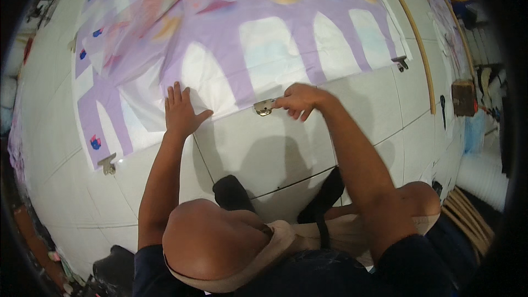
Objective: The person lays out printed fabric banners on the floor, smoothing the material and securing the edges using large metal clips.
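A large purple and white printed sheet (214, 33) is spread over the tiled floor. My left hand (180, 111) lies flat on its near edge, fingers spread, beside a white arch shape. At the middle of that edge my right hand (301, 100) pinches a metal bulldog clip (264, 107), which lies at the sheet's border. Similar metal clips sit at the sheet's near left corner (107, 163) and near right corner (401, 64). The left part of the sheet looks wrinkled, with a thin layer folded over it.
A long wooden stick (416, 38) lies right of the sheet. Farther right are a brown block (465, 98) and a small dark tool (443, 111). A white roll (481, 179) and a bundle of thin sticks (467, 220) lie at the lower right. My knees and feet are close to the sheet's near edge.
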`<control>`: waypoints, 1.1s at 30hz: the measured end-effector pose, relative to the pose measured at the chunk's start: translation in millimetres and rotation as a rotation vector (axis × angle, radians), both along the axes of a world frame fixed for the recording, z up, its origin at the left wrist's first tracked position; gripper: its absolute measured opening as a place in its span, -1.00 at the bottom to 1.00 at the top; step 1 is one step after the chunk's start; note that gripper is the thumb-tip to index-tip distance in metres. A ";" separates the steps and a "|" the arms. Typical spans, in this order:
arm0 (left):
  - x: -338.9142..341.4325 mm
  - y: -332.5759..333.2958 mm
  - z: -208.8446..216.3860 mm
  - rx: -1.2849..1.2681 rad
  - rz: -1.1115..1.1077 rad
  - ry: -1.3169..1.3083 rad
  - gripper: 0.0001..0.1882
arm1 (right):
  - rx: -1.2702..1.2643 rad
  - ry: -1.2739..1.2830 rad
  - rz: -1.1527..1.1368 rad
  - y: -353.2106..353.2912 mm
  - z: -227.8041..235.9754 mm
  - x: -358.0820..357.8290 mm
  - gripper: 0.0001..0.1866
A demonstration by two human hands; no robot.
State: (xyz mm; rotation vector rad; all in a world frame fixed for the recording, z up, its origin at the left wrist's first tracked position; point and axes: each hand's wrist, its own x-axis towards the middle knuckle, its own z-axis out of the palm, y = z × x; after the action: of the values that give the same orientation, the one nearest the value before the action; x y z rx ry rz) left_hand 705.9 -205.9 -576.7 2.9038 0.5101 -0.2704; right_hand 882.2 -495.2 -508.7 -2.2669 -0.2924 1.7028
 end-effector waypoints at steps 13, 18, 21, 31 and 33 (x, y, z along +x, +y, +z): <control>4.9 5.4 -4.3 -0.183 -0.041 0.013 -0.03 | 0.480 0.008 -1.475 36.2 -46.1 -114.4 -0.57; 3.3 8.6 -5.7 -0.163 -0.072 -0.015 -0.04 | 0.560 0.179 -1.623 43.6 -54.7 -120.1 -0.57; 4.4 6.9 -3.4 -0.160 -0.071 -0.018 -0.04 | 0.542 0.157 -1.620 47.1 -53.0 -126.7 -0.58; 2.4 6.4 -1.5 -0.171 -0.064 0.019 -0.04 | 0.494 -0.046 -1.340 0.7 -63.4 -153.3 -0.58; 5.8 3.7 3.2 -0.146 -0.057 0.066 -0.04 | 0.483 -0.049 -1.327 -2.9 -63.0 -160.4 -0.59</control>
State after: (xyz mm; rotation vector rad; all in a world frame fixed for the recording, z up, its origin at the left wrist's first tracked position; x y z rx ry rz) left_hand 711.8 -202.1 -573.5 2.7776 0.3994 -0.3952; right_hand 721.8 -498.2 -571.8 -1.4614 0.6113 0.7309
